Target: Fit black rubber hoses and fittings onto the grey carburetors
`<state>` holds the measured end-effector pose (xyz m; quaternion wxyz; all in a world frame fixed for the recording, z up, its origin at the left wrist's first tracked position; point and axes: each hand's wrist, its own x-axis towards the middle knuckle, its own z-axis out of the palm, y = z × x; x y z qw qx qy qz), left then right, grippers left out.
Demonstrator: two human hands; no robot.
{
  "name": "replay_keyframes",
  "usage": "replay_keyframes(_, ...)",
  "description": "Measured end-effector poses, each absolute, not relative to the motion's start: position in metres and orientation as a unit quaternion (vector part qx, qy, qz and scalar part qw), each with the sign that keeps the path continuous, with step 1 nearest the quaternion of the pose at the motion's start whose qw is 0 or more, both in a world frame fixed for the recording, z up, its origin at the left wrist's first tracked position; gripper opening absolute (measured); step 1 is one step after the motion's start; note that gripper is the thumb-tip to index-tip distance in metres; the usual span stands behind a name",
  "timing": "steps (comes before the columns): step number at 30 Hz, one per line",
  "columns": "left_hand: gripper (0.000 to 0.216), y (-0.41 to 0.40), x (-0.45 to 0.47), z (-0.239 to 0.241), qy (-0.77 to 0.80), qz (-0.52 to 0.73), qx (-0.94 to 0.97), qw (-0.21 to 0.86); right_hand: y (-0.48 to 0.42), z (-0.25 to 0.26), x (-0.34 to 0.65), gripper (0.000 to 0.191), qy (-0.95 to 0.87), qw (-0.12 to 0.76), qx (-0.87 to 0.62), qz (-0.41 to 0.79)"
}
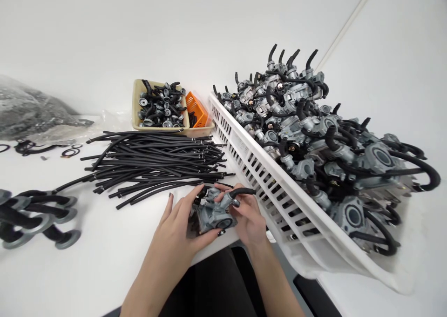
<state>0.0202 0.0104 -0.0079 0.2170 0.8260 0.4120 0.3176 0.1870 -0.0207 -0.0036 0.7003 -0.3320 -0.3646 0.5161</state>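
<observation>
A grey metal carburetor [213, 212] with a short black hose on its top sits at the table's near edge, held between both hands. My left hand [178, 226] cups its left side and underside, fingers wrapped round it. My right hand [248, 217] grips its right side, thumb and fingers pinched near the black hose [242, 192]. Just beyond the hands lies a bundle of long black rubber hoses [153, 163].
A white slotted crate [265, 186] full of several carburetors with hoses stands tilted at the right. A beige tray [137, 104] of small black and metal parts and an orange basket [196, 108] sit behind. Grey-flanged black pipes [35, 214] lie at left, near a plastic bag [31, 110].
</observation>
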Motion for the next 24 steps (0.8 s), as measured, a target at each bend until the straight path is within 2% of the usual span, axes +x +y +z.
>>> replay_keyframes(4, 0.069, 0.0097, 0.0188, -0.0075, 0.41, 0.315, 0.826, 0.225, -0.0206, -0.0038, 0.1872, 0.01, -0.368, 0.699, -0.322, 0.522)
replay_keyframes(12, 0.067, 0.009, 0.0167, -0.0059, 0.413, 0.308, 0.823, 0.24, -0.0195, -0.0045, 0.1872, 0.021, -0.357, 0.704, -0.319, 0.524)
replay_keyframes(18, 0.067, 0.009, 0.0182, -0.006, 0.41, 0.312, 0.824, 0.237, -0.0189, -0.0058, 0.188, 0.021, -0.37, 0.704, -0.326, 0.512)
replay_keyframes(24, 0.069, 0.0097, 0.0183, -0.0079, 0.411, 0.313, 0.825, 0.229, -0.0191, -0.0068, 0.1866, 0.033, -0.382, 0.7, -0.349, 0.492)
